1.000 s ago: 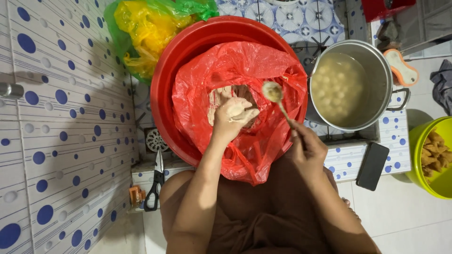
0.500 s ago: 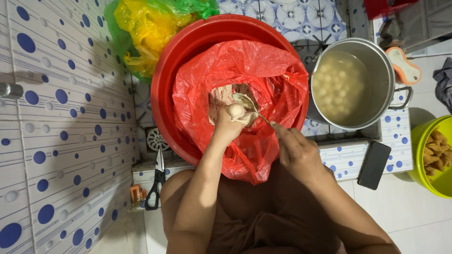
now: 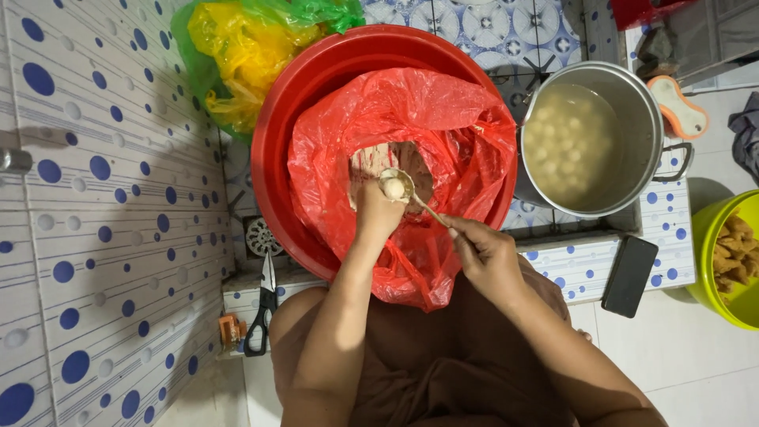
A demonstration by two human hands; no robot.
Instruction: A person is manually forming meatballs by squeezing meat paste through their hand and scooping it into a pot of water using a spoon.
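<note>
Your left hand (image 3: 378, 212) fists around pale paste over the red bag (image 3: 443, 134) in the red basin (image 3: 308, 103) while your right hand (image 3: 484, 255) pinches the spoon (image 3: 407, 194), bowl cradling a squeezed ball (image 3: 393, 187) at the fist

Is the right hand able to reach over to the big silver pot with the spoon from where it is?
Probably yes. The right hand holds the spoon above the red bag, and the silver pot stands open just beside the red basin, with nothing between them.

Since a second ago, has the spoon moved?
Yes. The spoon, in the right hand, has swung left, away from the steel pot, to the left hand over the red bag.
</note>
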